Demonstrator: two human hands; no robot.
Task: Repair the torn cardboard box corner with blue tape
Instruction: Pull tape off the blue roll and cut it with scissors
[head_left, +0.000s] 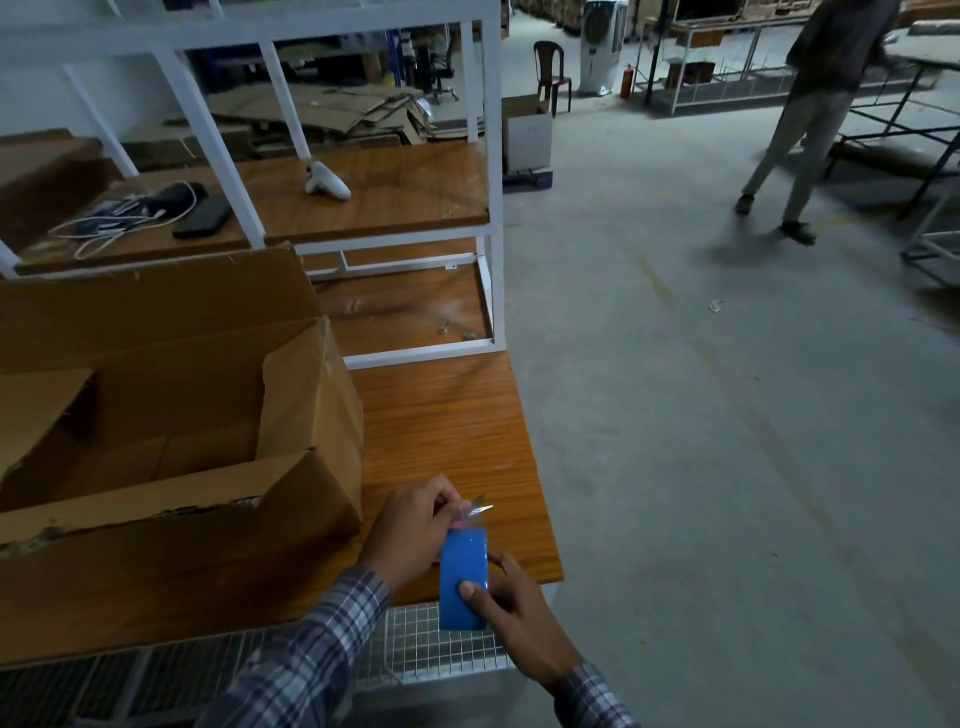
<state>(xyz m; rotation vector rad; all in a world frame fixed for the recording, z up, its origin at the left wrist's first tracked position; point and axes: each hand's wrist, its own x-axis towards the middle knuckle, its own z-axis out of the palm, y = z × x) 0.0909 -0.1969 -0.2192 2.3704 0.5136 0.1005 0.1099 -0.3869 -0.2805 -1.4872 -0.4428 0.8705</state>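
- Blue tape roll (463, 579): one, upright between our hands over the surface (457, 415) edge.
- Left hand (410, 530) pinches its free end; right hand (511, 605) grips it, thumb pressed.
- One open cardboard box (171, 441) beside it.

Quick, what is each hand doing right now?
Left hand: closed, fingers pinching the loose end of the blue tape, with a small metal blade.
Right hand: closed, holding the blue tape roll.

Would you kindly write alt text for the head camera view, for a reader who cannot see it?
Two hands in plaid sleeves hold a roll of blue tape over a wooden table's near edge: the right hand grips the roll while the left hand pinches at its top. An open cardboard box sits to the left.
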